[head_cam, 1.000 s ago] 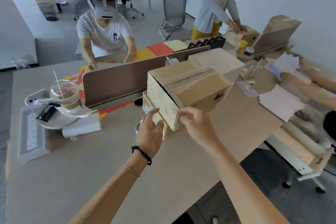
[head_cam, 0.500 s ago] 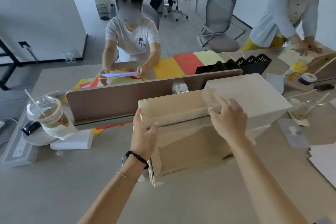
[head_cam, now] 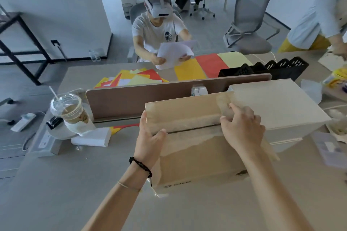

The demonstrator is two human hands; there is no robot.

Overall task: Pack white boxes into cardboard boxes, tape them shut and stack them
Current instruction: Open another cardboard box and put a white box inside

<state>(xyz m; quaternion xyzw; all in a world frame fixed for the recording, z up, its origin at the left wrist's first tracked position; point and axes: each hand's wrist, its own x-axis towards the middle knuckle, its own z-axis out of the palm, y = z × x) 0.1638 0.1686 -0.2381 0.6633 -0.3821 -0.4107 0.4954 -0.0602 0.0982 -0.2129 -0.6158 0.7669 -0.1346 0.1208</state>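
- Office desk (head_cam: 56, 193), pale grey top, brown divider panel (head_cam: 131, 99) running across it at 12 o'clock from the hands.
- Cardboard box (head_cam: 197, 155) sits on the desk at centre frame, long side toward the wearer, top flaps folded down with a dark seam between them; clear tape (head_cam: 221, 107) glints across the top at the right end.
- Left hand (head_cam: 150, 142) grips the box's left top corner: thumb lies over the top face, fingers go down the left end out of sight. Black cord bracelet and a thin band on that wrist.
- Right hand (head_cam: 242, 129) rests on the top toward the right end, fingers curled down onto the taped patch; whether it pinches the tape or only presses, cannot tell.
- Second, paler box (head_cam: 277, 107) stands at 2 o'clock, touching or just behind the first box's right end.
- Small white roll-like item (head_cam: 199, 90) shows between the divider and the box at 12 o'clock; too blurred to name.
- At 9 o'clock: iced drink in a clear plastic cup (head_cam: 67, 107) with straw, beside a white packet (head_cam: 92, 137) and a power strip (head_cam: 45, 142).
- Beyond the divider: coloured paper sheets (head_cam: 189, 69) spread flat, black file racks (head_cam: 272, 67) at 1 o'clock.
- Seated person (head_cam: 157, 32) wearing a headset, at 12 o'clock, holds white sheets in both hands.
- Another person (head_cam: 319, 15) stands at 2 o'clock, partly cut by the frame edge.
- Grey office chair (head_cam: 249, 24) behind, near the wall.
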